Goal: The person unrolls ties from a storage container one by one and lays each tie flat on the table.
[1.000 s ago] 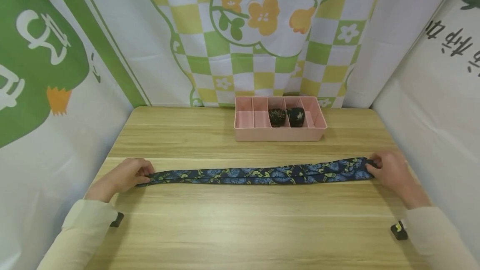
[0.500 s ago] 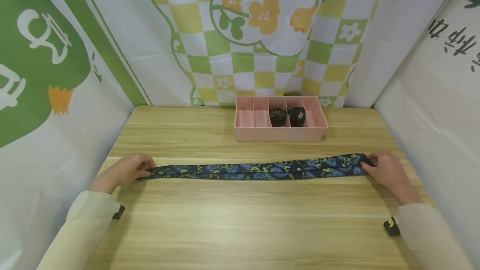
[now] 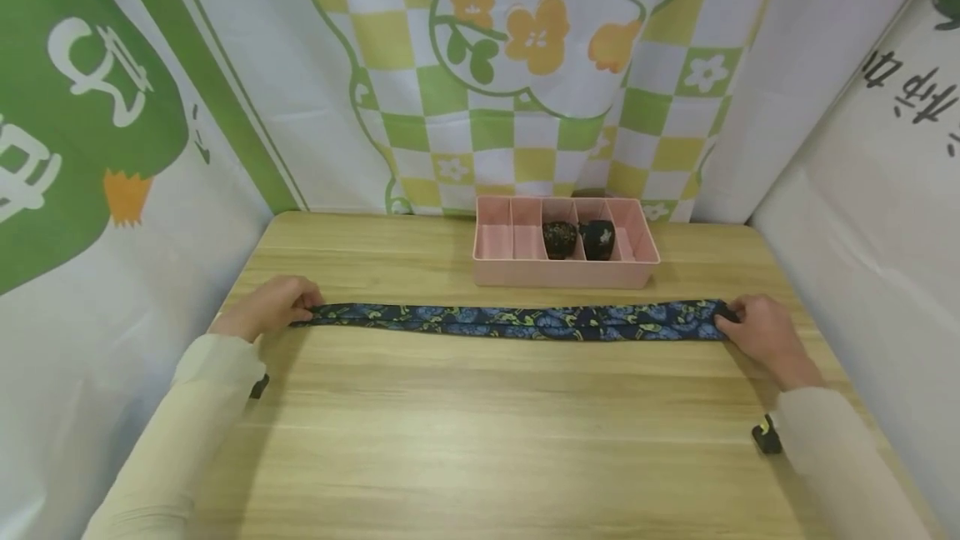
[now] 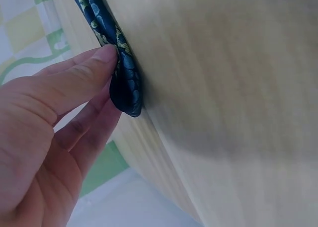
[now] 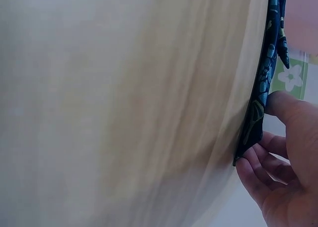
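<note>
A navy necktie point(image 3: 510, 322) with blue and yellow figures stretches sideways across the table, narrower at its left end and wider at its right. My left hand point(image 3: 281, 304) pinches the narrow end between thumb and fingers; in the left wrist view a rounded, folded tip of the necktie point(image 4: 126, 90) sticks out past the thumb. The wide end is held by my right hand point(image 3: 765, 336), thumb on one side and fingers on the other. In the right wrist view, the necktie point(image 5: 258, 108) stands close over the wood and a small pointed end hangs beside it.
Behind the necktie, a pink divided box point(image 3: 562, 273) stands near the table's back edge. Two dark rolled bundles, one of them a patterned roll point(image 3: 559, 240), sit in its compartments. Printed curtains point(image 3: 420, 123) surround the wooden table point(image 3: 480, 432) at the back and sides.
Both hands have moved the necktie away from me, toward the pink box, the left end travelling farther. The hands have also come slightly closer together, still holding both ends.
</note>
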### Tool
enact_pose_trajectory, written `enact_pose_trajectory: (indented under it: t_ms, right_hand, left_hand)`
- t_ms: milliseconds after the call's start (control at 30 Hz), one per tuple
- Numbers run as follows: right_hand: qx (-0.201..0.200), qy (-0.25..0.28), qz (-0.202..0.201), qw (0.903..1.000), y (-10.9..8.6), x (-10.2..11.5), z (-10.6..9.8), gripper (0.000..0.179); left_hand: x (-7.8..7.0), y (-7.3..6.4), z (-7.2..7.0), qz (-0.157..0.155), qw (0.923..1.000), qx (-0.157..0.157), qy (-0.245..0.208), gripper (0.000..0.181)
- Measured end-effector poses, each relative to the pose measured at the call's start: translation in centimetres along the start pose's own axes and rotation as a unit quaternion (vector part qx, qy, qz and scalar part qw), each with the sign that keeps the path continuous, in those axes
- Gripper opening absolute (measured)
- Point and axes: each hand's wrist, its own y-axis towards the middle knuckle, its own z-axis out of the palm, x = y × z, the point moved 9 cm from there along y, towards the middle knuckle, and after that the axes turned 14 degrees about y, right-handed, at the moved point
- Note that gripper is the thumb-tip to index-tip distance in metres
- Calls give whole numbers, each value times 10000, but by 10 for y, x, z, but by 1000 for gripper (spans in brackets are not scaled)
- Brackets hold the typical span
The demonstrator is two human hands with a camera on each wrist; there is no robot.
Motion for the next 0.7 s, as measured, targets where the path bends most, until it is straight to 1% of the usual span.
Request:
enact_pose_trajectory:
  t_ms: [100, 200, 367, 500, 600, 700]
  right_hand:
    - [17, -61, -56, 10000, 6, -1, 1, 48]
    - [76, -91, -15, 9999, 11, -2, 2, 49]
    - [209, -28, 84, 9997, 18, -7, 6, 51]
    - [365, -89, -39, 9993, 24, -5, 3, 48]
    - [409, -280, -304, 9983, 33, 9, -7, 44]
    - [510, -431, -506, 9965, 47, 35, -19, 44]
  left_hand:
    - [1, 7, -1, 37, 10000, -33, 50, 12]
    - [3, 12, -2, 24, 10000, -25, 90, 11]
    - [5, 19, -1, -24, 9997, 94, 206, 11]
    - [4, 22, -4, 32, 9989, 193, 418, 11]
    - [1, 25, -11, -26, 9978, 322, 581, 11]
    - [-6, 35, -22, -209, 9966, 490, 628, 12]
